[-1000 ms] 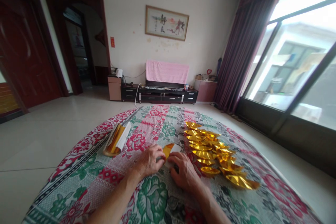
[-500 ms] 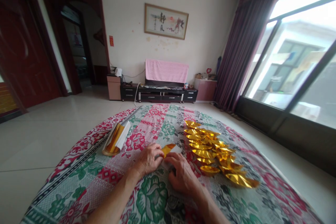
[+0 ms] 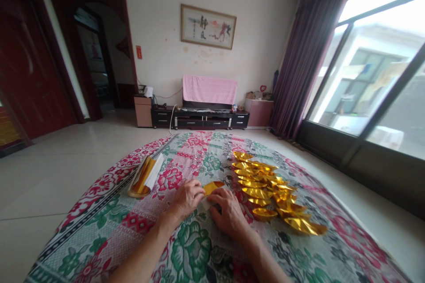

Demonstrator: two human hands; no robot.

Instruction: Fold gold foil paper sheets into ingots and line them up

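Note:
Between my two hands is a sheet of gold foil paper (image 3: 212, 186), partly folded, with its white backing showing near the lower edge. My left hand (image 3: 190, 196) pinches its left side with thumb and forefinger. On the right side, my right hand (image 3: 226, 208) is closed over the near edge, its fingers bent and covering part of the paper. Several folded gold paper ingots (image 3: 257, 193) lie in rows to the right of my right hand. A stack of gold and white paper sheets (image 3: 146, 177), curled up at the sides, rests to the left of my left hand.
A flowered cloth (image 3: 191, 247) in red, green and white covers the round table. Beyond it, a low black TV cabinet (image 3: 202, 122) stands against the wall, with a pink towel (image 3: 210, 89) over the television. Windows and a purple curtain (image 3: 305, 53) are at right.
The gold paper has turned between my hands, showing a wider gold face and less white at its far right. My right hand has shifted slightly; the view has moved a little.

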